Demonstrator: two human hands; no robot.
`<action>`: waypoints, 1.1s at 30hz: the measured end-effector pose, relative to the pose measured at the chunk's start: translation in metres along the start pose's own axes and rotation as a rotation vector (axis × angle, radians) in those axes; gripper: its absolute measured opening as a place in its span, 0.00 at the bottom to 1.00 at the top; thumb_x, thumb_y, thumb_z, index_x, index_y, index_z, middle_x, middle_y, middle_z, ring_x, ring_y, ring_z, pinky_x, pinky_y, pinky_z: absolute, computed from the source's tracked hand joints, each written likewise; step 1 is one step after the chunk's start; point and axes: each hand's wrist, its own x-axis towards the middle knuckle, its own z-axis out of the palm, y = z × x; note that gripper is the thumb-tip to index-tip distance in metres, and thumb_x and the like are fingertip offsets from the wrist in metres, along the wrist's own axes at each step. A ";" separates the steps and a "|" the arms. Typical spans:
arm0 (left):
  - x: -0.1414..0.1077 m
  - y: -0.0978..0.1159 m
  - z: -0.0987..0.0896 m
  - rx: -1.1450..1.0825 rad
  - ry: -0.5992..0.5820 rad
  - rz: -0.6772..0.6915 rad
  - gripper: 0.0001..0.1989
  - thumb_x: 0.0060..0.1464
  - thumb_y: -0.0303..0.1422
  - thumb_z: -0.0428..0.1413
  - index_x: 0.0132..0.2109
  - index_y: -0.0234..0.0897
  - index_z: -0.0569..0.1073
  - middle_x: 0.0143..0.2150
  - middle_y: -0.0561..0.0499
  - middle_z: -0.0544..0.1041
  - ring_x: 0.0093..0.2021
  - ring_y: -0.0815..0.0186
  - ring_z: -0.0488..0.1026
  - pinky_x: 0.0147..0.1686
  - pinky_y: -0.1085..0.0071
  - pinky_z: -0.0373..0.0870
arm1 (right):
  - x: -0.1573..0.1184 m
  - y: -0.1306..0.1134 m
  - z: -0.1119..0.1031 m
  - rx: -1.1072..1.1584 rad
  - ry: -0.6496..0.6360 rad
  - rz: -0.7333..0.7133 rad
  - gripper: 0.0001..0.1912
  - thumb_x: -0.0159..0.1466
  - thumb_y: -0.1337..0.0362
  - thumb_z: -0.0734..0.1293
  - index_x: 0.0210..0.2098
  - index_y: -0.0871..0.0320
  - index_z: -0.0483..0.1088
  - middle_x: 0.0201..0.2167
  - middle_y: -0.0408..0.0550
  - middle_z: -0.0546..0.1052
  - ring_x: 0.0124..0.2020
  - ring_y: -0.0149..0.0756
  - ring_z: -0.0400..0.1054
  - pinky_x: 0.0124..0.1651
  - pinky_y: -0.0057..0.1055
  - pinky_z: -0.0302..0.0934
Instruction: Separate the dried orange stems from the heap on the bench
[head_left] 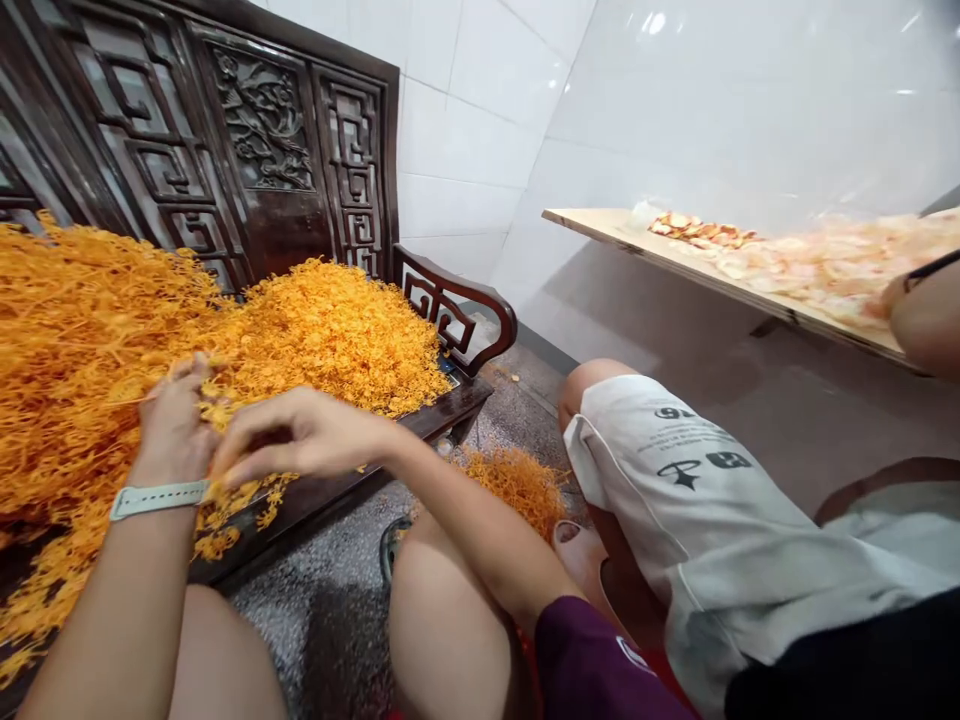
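Note:
A large heap of thin orange cordyceps flower strands (225,340) covers a dark wooden bench (337,490). My left hand (176,425), with a white watch strap (157,500) at its wrist, sits in the front of the heap, and its fingers curl around some strands. My right hand (292,435) reaches across from the right, its fingertips pinched on strands close to my left hand. Both hands are at the heap's lower edge, and the strands between my fingers are partly hidden.
A carved backrest and armrest (457,310) rise behind the heap, before white tiled walls. A small orange pile (517,490) lies on the speckled floor. To the right, a seated person in white shorts (682,510) reaches toward a wooden board (637,245) of pale slices.

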 end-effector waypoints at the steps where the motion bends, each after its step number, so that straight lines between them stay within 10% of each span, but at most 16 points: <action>1: -0.004 0.006 0.001 -0.058 0.080 -0.040 0.14 0.50 0.47 0.64 0.36 0.44 0.73 0.34 0.50 0.76 0.32 0.61 0.71 0.19 0.67 0.63 | -0.001 0.005 -0.008 0.112 0.129 0.003 0.06 0.63 0.64 0.76 0.39 0.56 0.78 0.38 0.45 0.81 0.41 0.35 0.74 0.48 0.32 0.70; 5: -0.028 0.026 0.014 -0.247 0.145 -0.170 0.11 0.50 0.36 0.69 0.40 0.39 0.79 0.49 0.49 0.80 0.37 0.68 0.71 0.20 0.78 0.62 | -0.007 0.041 -0.044 0.550 0.961 0.089 0.08 0.66 0.60 0.73 0.39 0.56 0.74 0.34 0.46 0.79 0.39 0.34 0.76 0.44 0.31 0.73; 8: -0.037 0.029 0.025 -0.325 0.085 -0.226 0.13 0.52 0.33 0.69 0.45 0.38 0.82 0.52 0.47 0.80 0.32 0.74 0.68 0.20 0.81 0.60 | -0.010 0.070 -0.056 0.604 1.197 0.353 0.09 0.72 0.58 0.67 0.39 0.57 0.70 0.28 0.42 0.75 0.26 0.29 0.72 0.31 0.26 0.69; 19: -0.050 0.009 0.059 -0.340 -0.190 -0.248 0.22 0.40 0.37 0.75 0.42 0.33 0.83 0.33 0.50 0.78 0.19 0.79 0.56 0.16 0.76 0.46 | -0.001 0.094 -0.043 0.325 0.906 0.272 0.19 0.61 0.54 0.77 0.42 0.57 0.71 0.29 0.40 0.79 0.24 0.26 0.72 0.30 0.25 0.69; 33: -0.046 0.012 0.058 -0.328 0.146 -0.039 0.13 0.29 0.24 0.66 0.27 0.33 0.73 0.31 0.52 0.77 0.32 0.70 0.73 0.30 0.76 0.68 | 0.005 0.095 -0.033 0.076 0.697 0.245 0.22 0.54 0.54 0.83 0.30 0.59 0.69 0.23 0.39 0.74 0.22 0.25 0.67 0.27 0.23 0.63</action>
